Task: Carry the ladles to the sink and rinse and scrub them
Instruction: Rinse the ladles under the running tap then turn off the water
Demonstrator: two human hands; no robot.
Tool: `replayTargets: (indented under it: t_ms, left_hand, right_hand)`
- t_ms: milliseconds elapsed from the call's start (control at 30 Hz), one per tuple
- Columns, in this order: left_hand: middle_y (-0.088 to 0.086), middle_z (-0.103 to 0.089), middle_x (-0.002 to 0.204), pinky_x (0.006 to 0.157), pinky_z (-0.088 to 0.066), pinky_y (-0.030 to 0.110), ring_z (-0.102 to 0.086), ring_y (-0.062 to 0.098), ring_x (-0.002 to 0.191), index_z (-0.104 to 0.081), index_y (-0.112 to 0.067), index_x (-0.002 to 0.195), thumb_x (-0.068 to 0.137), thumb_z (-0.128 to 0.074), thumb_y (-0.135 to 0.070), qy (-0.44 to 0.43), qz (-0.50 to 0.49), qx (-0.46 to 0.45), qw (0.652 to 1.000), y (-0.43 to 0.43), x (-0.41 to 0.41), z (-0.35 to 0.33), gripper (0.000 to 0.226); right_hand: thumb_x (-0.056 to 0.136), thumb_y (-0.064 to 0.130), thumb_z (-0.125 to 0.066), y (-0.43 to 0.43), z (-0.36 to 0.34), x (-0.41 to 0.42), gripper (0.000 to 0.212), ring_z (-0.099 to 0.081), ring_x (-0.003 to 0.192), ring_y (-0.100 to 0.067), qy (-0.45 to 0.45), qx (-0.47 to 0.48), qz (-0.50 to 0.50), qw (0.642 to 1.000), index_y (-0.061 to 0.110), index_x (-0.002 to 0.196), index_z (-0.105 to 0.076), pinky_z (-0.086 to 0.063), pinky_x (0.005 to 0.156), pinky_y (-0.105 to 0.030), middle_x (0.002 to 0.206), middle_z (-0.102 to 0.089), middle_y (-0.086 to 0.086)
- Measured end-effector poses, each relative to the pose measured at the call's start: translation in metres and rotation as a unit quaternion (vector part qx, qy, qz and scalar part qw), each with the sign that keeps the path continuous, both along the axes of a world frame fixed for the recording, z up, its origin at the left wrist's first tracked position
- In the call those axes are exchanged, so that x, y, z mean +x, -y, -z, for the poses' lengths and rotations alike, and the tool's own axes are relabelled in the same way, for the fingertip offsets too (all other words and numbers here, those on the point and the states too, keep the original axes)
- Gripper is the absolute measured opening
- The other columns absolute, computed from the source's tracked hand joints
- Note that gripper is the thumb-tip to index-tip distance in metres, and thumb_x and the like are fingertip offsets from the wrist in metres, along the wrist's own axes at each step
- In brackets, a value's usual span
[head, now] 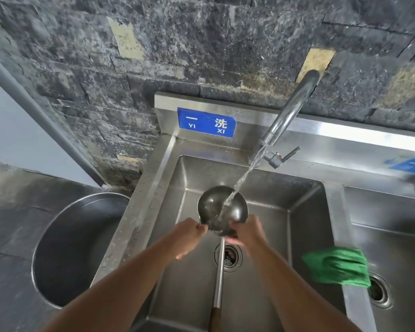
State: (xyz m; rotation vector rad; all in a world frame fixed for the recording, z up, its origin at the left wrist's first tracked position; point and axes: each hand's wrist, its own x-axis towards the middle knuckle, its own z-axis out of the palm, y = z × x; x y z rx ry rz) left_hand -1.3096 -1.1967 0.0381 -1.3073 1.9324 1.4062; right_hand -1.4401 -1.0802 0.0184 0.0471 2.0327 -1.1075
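Hands: left hand (189, 236) pinches the dark round steel ladle (222, 207); right hand (248, 232) is blurred, so its hold cannot be told.
Risk: the wet ladle may slip from so thin a pinch.

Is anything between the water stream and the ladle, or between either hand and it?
Nothing visible. The faucet stream lands straight in the ladle bowl; the left hand pinches its near rim and the blurred right hand touches it too. The green cloth lies aside on the sink divider.

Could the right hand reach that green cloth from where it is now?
Probably yes. The cloth lies on the divider just right of the right hand, with nothing between. That hand is at the ladle, though, and would have to leave it.
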Motion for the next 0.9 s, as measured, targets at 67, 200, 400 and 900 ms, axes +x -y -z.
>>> replayTargets:
  t_ms: [67,200,400,900]
  left_hand:
    - [-0.005,-0.029,0.028,0.034,-0.022,0.007,-0.025,0.01,0.019,-0.037,-0.015,0.057,0.099,-0.04,-0.046,-0.057,-0.039,-0.013,0.998,-0.002,-0.011,0.001,0.052]
    - [-0.006,-0.038,0.03,0.033,-0.025,0.01,-0.032,0.009,0.022,-0.048,-0.018,0.053,0.101,-0.041,-0.046,-0.168,-0.126,0.003,0.978,-0.006,-0.046,-0.006,0.056]
    - [-0.006,-0.058,0.043,0.044,-0.044,0.021,-0.056,0.006,0.039,-0.059,-0.016,0.06,0.101,-0.043,-0.03,-0.282,-0.257,-0.006,0.924,-0.011,-0.091,-0.024,0.046]
    - [0.013,-0.06,0.071,0.069,-0.06,0.048,-0.065,0.029,0.066,-0.052,-0.002,0.092,0.102,-0.044,-0.01,-0.356,-0.47,0.174,0.788,-0.009,-0.07,-0.025,0.015]
  right_hand:
    - [0.094,0.033,-0.058,0.016,-0.018,-0.014,0.03,-0.074,0.079,-0.031,-0.1,0.017,-0.014,0.995,0.005,0.098,-0.068,-0.062,0.073,-0.047,0.09,-0.074,-0.016]
    - [0.1,0.035,-0.05,0.039,-0.039,-0.017,0.034,-0.068,0.071,-0.031,0.039,-0.135,0.133,0.981,0.005,0.089,-0.062,-0.061,0.075,-0.048,0.08,-0.065,-0.016]
    - [0.104,0.026,-0.039,0.048,-0.035,0.014,0.037,-0.069,0.061,-0.017,0.111,-0.236,0.088,0.962,0.005,0.093,-0.067,-0.055,0.054,-0.029,0.069,-0.071,-0.008]
    - [0.089,0.047,-0.058,-0.053,0.007,-0.006,0.026,-0.05,0.053,-0.008,-0.218,0.062,-0.354,0.907,0.028,0.074,-0.051,-0.045,0.058,-0.032,0.059,-0.054,0.004]
